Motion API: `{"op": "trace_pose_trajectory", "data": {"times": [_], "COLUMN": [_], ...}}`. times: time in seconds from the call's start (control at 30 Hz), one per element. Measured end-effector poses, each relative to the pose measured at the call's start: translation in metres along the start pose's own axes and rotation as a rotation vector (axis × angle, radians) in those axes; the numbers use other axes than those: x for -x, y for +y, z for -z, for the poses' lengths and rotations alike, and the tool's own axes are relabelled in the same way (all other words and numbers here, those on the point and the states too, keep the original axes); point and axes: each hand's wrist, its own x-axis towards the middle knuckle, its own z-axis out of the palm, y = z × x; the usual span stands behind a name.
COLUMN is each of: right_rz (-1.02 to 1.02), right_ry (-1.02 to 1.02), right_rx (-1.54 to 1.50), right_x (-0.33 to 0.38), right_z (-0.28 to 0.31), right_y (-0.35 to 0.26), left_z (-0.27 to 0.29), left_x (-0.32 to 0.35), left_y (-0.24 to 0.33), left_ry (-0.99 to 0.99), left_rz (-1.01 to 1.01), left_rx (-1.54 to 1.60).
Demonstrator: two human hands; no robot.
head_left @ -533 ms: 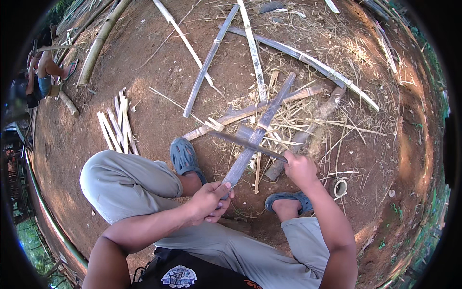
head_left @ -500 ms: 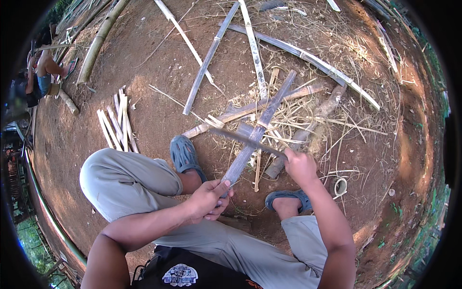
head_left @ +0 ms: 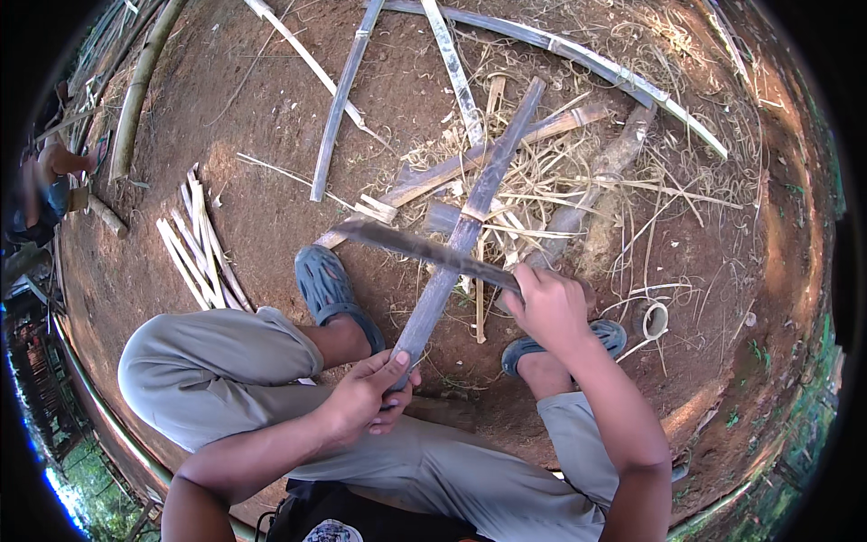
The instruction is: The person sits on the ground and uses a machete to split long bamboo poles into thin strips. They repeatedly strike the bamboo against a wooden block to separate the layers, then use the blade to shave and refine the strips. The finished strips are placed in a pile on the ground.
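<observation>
My left hand [head_left: 375, 390] is closed around the near end of a long, grey-brown split bamboo strip [head_left: 421, 318]. The strip slants up and away from me, its far part lying across a browner bamboo piece [head_left: 553, 126]. In my right hand [head_left: 553, 312] is the handle of a machete, the fingers wrapped round it. The dark machete blade [head_left: 390, 240] points left and crosses over the strip between its joint and my left hand. Whether the edge bites into the bamboo cannot be made out.
Pale shavings [head_left: 533, 194] surround a thick log [head_left: 614, 167]. A bundle of pale sticks [head_left: 200, 248] lies left. More bamboo strips [head_left: 339, 108] spread farther out. A cut bamboo ring [head_left: 656, 320] is beyond my right shoe [head_left: 607, 338]. Another person [head_left: 50, 185] sits far left.
The view has shifted. My right hand and the machete have come nearer to me along the strip, and more of the blade's flat shows. My left hand keeps its hold.
</observation>
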Motion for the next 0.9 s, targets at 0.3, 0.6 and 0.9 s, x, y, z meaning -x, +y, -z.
{"op": "trace_pose_trajectory", "data": {"times": [0.3, 0.6, 0.9], "right_rz": [0.157, -0.3, -0.187], "right_ry": [0.042, -0.086, -0.264], "right_rx": [-0.06, -0.605, -0.352], "right_x": [-0.001, -0.045, -0.066], "right_z": [-0.012, -0.005, 0.002], "right_y": [-0.004, 0.022, 0.023], "left_z": [0.012, 0.011, 0.014], "left_x": [-0.024, -0.027, -0.027], "left_y": [-0.012, -0.01, -0.009], "left_ry": [0.078, 0.115, 0.186], "left_rz": [0.015, 0.064, 0.084], "left_rx": [-0.061, -0.019, 0.016]}}
